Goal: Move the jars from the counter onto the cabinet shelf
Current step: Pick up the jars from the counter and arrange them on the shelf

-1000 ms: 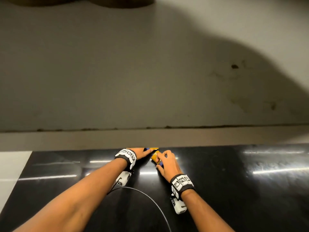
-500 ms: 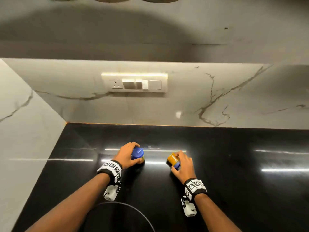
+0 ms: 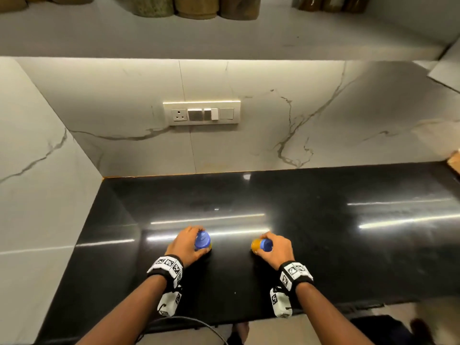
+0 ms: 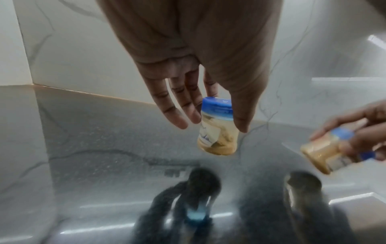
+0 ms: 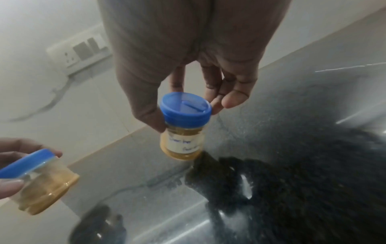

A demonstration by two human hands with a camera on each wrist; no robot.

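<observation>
Change since half a second back: the view has tipped up, so the shelf [image 3: 224, 43] overhead shows more of its face and a row of containers [image 3: 196, 7] along its back; the hands sit lower in the picture and further apart.
Left hand [image 3: 185, 246]: fingers and thumb clamped around the left jar [image 4: 217, 127] just under its blue lid; in the left wrist view the jar hangs clear of the counter [image 3: 323, 245], near upright, its reflection dark below it.
Right hand [image 3: 276, 251]: thumb and fingers pinch the right jar [image 5: 183, 127] at its blue lid and neck; the jar is tilted, base toward the other hand in the head view, and off the counter.
Jar contents: both hold yellow-tan stuff; the right jar bears a white handwritten label, too blurred to read.
Jars to each other: well apart, side by side above the front half of the counter.
Counter edges: black and glossy; marble wall [image 3: 37, 170] closes the left side, marble backsplash [image 3: 273, 135] the rear, front edge just behind the wrists.
Wall fitting: a switch plate [image 3: 201, 112] on the backsplash, above and behind the left jar.
Open room: bare counter stretches to the right and behind the jars; the shelf face in front of the containers is bare.
Far right: a small wooden corner [image 3: 454, 161] at the picture's edge, unclear what.
</observation>
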